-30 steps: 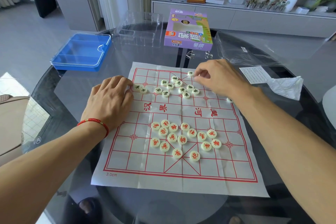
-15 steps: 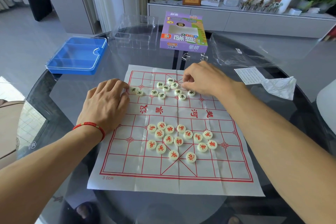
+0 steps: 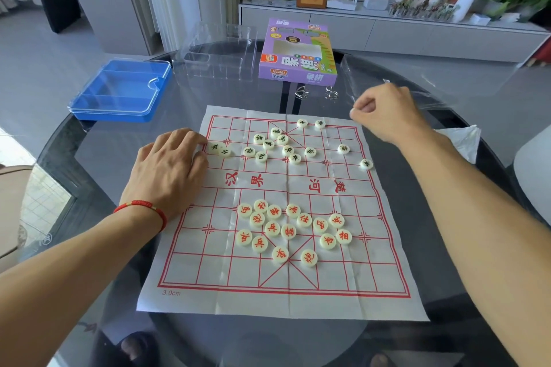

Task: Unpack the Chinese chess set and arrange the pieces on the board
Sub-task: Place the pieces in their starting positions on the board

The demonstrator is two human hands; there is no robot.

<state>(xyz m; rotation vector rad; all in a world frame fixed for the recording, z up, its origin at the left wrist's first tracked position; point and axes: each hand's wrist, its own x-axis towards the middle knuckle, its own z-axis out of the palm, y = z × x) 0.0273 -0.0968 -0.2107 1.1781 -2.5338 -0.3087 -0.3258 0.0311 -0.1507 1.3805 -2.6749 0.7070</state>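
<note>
On the round dark glass table (image 3: 89, 140) lies the creased white paper board (image 3: 298, 301) with red-marked pieces (clustered near) (image 3: 293, 231) and black-marked pieces (image 3: 286, 143). Left hand (image 3: 167, 173) rests flat at its edge; right hand (image 3: 387, 112) hovers, fingers curled, pinching something indiscernible.

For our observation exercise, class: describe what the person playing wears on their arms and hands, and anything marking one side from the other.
Both forearms are bare, with no sleeves in view. The left hand has a thin red cord bracelet with a small gold bead at the wrist. The right hand and its wrist show no bracelet, watch or ring. No gloves on either hand.
</note>
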